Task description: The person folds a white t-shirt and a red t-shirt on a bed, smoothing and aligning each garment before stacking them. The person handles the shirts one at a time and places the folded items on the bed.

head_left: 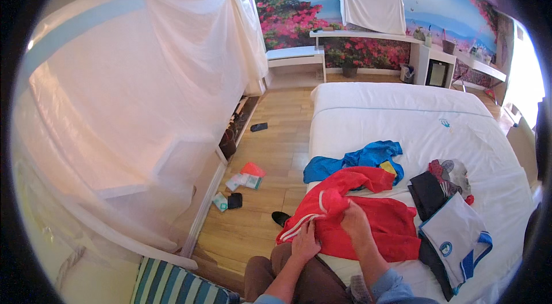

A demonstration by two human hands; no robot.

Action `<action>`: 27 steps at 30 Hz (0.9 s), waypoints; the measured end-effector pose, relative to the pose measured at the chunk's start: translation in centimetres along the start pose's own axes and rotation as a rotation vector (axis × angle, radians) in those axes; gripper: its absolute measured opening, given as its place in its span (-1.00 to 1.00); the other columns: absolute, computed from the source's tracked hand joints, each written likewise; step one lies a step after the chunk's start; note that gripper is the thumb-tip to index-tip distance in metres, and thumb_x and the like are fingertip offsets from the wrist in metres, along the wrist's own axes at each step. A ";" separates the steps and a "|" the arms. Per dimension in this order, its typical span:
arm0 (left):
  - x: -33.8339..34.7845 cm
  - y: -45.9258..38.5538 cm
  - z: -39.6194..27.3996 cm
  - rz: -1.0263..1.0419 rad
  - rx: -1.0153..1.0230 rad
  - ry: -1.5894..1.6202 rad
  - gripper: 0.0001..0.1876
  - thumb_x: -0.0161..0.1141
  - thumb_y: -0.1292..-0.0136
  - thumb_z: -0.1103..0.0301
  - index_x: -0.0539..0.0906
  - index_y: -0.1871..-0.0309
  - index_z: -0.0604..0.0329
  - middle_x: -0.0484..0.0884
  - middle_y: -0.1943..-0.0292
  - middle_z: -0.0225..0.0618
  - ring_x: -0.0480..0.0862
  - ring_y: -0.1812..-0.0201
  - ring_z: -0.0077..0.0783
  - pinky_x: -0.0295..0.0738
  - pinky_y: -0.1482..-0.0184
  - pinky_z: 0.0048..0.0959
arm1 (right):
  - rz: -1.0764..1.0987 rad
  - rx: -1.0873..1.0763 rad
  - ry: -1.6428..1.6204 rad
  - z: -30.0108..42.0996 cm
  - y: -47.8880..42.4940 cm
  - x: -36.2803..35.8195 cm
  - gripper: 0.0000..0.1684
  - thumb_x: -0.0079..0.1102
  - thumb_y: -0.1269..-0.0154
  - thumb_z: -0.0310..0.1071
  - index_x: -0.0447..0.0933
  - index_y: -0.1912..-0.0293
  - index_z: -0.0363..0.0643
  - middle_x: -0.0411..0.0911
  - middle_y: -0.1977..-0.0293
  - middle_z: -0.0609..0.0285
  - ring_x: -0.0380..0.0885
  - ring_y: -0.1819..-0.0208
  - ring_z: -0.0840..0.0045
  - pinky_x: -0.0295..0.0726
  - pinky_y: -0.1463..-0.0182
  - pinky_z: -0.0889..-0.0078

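Observation:
A red garment with white stripes [379, 228] is spread along the near left side of the bed. My right hand [355, 220] grips a bunched, raised part of it beside the stripes. Lower and to the left, my left hand [306, 241] rests on its striped edge; whether the fingers pinch the cloth is not clear. Just beyond is a crumpled blue garment [366, 157] with a yellow patch. To the right, a white and blue top with a round emblem [457, 230] partly covers a black garment [427, 192]. A patterned grey and red cloth [453, 176] lies behind them.
The bed [388, 99] has a white cover. Packets [250, 176], a black wallet-like item [235, 201] and a dark phone-like object [259, 127] lie on the wooden floor. Sheer sheeting [129, 88] hangs at left, above a striped cushion [177, 282]. Shelving [366, 35] lines the far wall.

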State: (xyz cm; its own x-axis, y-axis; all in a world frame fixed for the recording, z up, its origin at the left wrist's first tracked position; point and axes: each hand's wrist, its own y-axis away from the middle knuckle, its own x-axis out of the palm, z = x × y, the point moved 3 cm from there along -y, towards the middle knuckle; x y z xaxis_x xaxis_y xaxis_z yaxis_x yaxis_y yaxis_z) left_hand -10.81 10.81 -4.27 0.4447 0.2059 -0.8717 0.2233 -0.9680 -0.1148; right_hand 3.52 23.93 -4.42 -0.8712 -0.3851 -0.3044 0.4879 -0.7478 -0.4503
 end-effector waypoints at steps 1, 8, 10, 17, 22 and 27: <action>0.3 -0.4 -0.5 0.006 -0.005 -0.006 -0.27 0.27 -0.07 0.28 0.30 -0.35 0.26 0.37 -0.28 -0.01 0.53 -0.18 0.04 0.55 -0.08 -0.10 | 0.028 0.047 -0.402 -1.4 2.0 0.5 -0.56 -0.01 -0.24 -0.46 0.46 -0.13 -0.17 0.57 -0.09 0.24 0.50 -0.17 0.53 0.38 -0.32 0.47; 0.2 -0.2 0.6 0.021 -0.001 0.043 -0.30 0.33 -0.02 0.26 0.38 -0.27 0.22 0.40 -0.23 0.00 0.53 -0.19 0.02 0.54 -0.09 -0.10 | 0.005 0.444 -1.048 1.2 8.9 2.1 -0.36 -0.01 -0.06 -0.66 0.39 -0.21 -0.24 0.56 -0.11 0.24 0.47 -0.22 0.53 0.37 -0.37 0.37; 0.5 0.2 0.6 -0.022 0.028 -0.012 -0.30 0.35 0.01 0.25 0.39 -0.25 0.21 0.42 -0.20 -0.01 0.53 -0.17 0.01 0.54 -0.08 -0.10 | 0.016 0.527 -0.953 1.9 10.0 1.5 -0.33 -0.08 0.07 -0.78 0.46 -0.14 -0.34 0.57 -0.06 0.18 0.52 -0.17 0.43 0.45 -0.29 0.31; 0.4 0.9 0.7 -0.029 0.084 -0.023 -0.32 0.37 0.03 0.22 0.44 -0.21 0.20 0.49 -0.07 -0.06 0.57 -0.07 0.01 0.55 -0.02 -0.12 | -0.010 0.606 -0.625 0.9 13.1 0.2 -0.61 -0.09 -0.02 -0.74 0.57 0.18 -0.24 0.58 0.27 0.37 0.55 0.20 0.67 0.49 0.07 0.58; 0.4 1.6 0.4 -0.156 0.170 -0.054 -0.34 0.34 -0.02 0.18 0.44 -0.23 0.18 0.49 -0.07 -0.05 0.59 -0.03 0.01 0.56 0.02 -0.14 | -0.085 0.489 -0.489 -0.7 13.6 0.7 -0.62 -0.12 -0.06 -0.74 0.56 0.20 -0.22 0.57 0.30 0.39 0.54 0.22 0.72 0.47 0.10 0.66; -0.7 2.9 0.1 -0.021 0.088 -0.139 -0.30 0.32 -0.04 0.12 0.43 -0.28 0.17 0.48 -0.15 0.00 0.59 -0.05 0.02 0.47 -0.07 -0.07 | -0.063 0.512 -0.491 1.5 13.0 1.3 -0.57 -0.12 -0.10 -0.72 0.57 0.07 -0.23 0.58 0.24 0.34 0.54 0.17 0.65 0.49 0.06 0.57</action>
State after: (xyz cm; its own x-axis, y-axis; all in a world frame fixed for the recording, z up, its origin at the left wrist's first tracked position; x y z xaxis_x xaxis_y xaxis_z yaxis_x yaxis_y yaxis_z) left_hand -10.58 7.87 -4.09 0.3152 0.2099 -0.9255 0.1517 -0.9738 -0.1692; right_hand 8.65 12.88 -9.48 -0.8796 -0.4416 0.1769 0.4537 -0.8905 0.0328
